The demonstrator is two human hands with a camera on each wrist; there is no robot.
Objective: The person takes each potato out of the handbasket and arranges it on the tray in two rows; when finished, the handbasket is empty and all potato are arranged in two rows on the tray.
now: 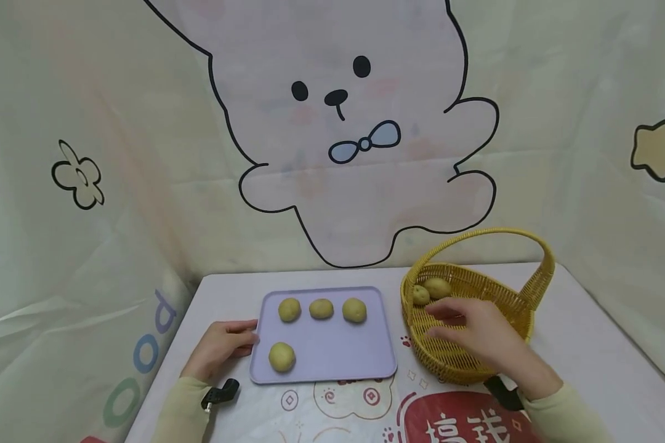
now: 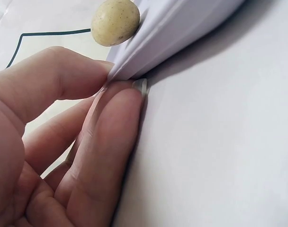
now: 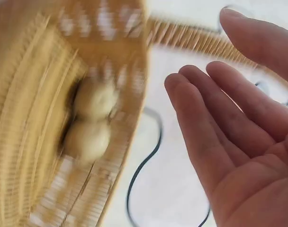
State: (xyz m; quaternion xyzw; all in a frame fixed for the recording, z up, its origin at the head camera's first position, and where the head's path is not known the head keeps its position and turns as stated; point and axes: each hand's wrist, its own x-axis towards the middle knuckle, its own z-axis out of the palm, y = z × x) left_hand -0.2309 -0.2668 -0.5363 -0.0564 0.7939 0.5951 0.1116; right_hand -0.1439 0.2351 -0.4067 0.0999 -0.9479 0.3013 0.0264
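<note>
My left hand (image 1: 221, 347) pinches the left rim of a lavender tray (image 1: 338, 354), thumb on one side of the rim and fingers on the other in the left wrist view. On the tray, three potatoes (image 1: 321, 309) form a row along the back, and one more potato (image 1: 282, 357) lies at the front left. My right hand (image 1: 484, 332) is above the yellow wicker basket (image 1: 449, 369), holding nothing, its fingers extended and thumb apart in the right wrist view. Inside the basket, two potatoes (image 1: 437, 288) lie against the left back wall.
A tall arched handle (image 1: 493, 232) rises over the basket. The white table (image 1: 221, 289) carries printed drawings and a red patch (image 1: 465, 418) with characters at the front. Behind hangs a curtain (image 1: 560, 123) with a cartoon bear.
</note>
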